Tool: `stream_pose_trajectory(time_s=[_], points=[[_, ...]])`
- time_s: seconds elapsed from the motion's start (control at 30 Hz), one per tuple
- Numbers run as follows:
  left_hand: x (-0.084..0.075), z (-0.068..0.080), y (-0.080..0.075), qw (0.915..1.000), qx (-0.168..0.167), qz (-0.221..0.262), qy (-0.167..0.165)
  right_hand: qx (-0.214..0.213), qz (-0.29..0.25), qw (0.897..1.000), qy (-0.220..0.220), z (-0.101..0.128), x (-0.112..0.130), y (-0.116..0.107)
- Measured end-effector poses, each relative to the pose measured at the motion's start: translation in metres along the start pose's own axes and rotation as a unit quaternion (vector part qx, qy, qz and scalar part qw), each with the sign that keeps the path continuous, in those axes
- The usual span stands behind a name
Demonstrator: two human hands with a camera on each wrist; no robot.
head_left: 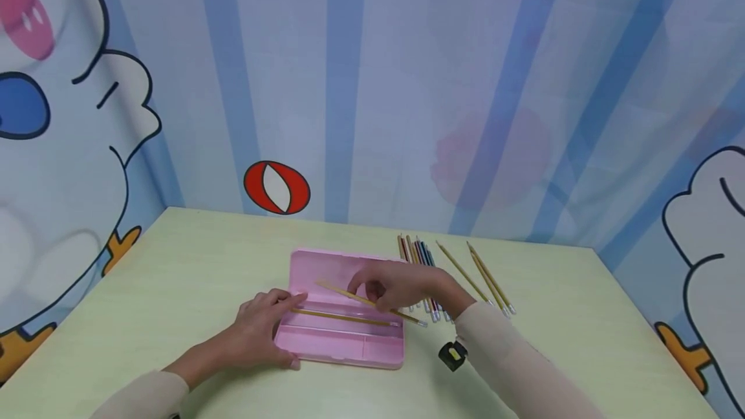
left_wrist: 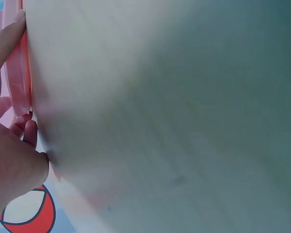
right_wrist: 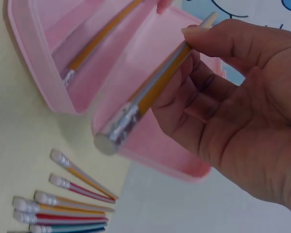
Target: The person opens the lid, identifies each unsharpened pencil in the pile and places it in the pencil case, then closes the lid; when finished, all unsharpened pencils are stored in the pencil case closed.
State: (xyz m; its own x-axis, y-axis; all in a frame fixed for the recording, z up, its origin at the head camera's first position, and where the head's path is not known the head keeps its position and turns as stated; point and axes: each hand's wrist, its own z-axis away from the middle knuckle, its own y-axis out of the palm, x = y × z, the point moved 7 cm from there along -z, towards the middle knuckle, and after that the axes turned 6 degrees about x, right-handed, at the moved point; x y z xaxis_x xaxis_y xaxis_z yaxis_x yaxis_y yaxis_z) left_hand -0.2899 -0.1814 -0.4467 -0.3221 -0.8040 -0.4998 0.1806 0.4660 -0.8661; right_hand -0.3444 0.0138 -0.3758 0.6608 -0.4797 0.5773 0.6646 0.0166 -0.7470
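Note:
An opened pink pencil case lies on the table, its lid folded back toward the wall. One yellow pencil rests inside the case's tray. My left hand grips the left end of the case, thumb at the front edge and fingers at the far side. Above the lid, my right hand pinches a second yellow pencil between thumb and fingers, its white eraser end pointing right in the head view. In the left wrist view, the left hand shows at the case's edge.
To the right of the case lies a group of pencils in several colours, partly behind the right arm. Farther right are a few yellow pencils. A printed curtain hangs behind the pale table.

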Motion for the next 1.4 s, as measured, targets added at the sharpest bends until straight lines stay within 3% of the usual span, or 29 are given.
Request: stream_pose_trajectory(time_s=[0.17, 0.47, 0.8, 1.03, 1.4], points=[[0.0, -0.001, 0.0, 0.9999, 0.005, 0.003, -0.012, -0.004, 0.073, 0.997, 0.02, -0.015, 0.003, 0.01], [-0.002, 0.0, 0.0, 1.0, 0.004, -0.004, -0.001, -0.002, 0.095, 0.993, 0.065, -0.028, 0.006, 0.024], [0.001, -0.002, 0.001, 1.0, 0.001, -0.007, 0.003, -0.015, 0.157, 0.986, 0.047, -0.042, 0.017, 0.034], [-0.001, 0.001, 0.0, 0.9998, -0.004, -0.015, 0.015, -0.037, 0.153, 0.985, 0.071, -0.048, 0.017, 0.038], [-0.004, 0.001, -0.001, 0.9995, -0.012, -0.015, 0.023, -0.054, 0.094, 0.993, 0.043, -0.028, 0.013, 0.03]])
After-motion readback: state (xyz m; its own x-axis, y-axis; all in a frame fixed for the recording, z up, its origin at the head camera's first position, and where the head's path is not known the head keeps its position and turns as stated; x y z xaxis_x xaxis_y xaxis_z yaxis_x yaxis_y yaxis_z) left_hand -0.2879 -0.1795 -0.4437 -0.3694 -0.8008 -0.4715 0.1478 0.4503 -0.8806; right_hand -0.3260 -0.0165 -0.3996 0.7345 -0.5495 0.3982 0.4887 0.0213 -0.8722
